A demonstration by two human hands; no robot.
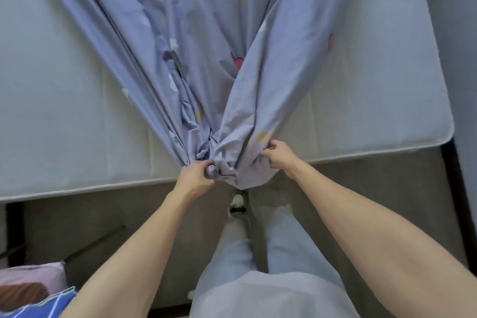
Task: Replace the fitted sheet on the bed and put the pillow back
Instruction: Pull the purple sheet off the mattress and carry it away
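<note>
A blue-grey fitted sheet with small cartoon prints lies bunched down the middle of the bare white mattress. Its near end is gathered into a knot of folds at the mattress's near edge. My left hand grips the gathered cloth on the left of that bunch. My right hand pinches the sheet's hem on the right, just over the mattress edge. Both mattress sides are uncovered. A pink and blue striped cushion or pillow shows at the bottom left corner, partly cut off.
I stand at the foot of the bed on a grey floor, my legs and one shoe below the sheet. A dark bed frame leg stands at the right, beside a pale wall.
</note>
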